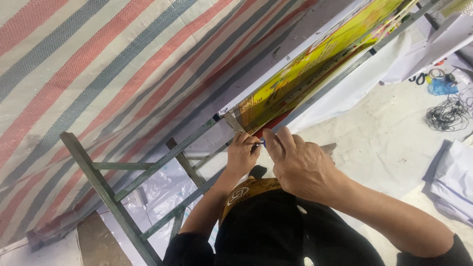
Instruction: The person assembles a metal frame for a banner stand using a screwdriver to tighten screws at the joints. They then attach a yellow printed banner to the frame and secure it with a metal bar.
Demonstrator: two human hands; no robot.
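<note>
Both the left hand point(242, 156) and right hand point(300, 166) pinch a small blue tool point(259, 143) against the yellow printed banner point(315, 59) at twelve o'clock; a slip could tear it.

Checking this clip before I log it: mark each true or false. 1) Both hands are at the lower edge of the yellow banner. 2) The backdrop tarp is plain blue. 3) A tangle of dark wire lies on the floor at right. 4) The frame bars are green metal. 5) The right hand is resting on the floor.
1) True: the left hand and right hand meet at the yellow banner edge.
2) False: the tarp is striped red, grey and white.
3) True: the wire tangle lies there.
4) True: the frame is green metal.
5) False: it is up at the banner.
</note>
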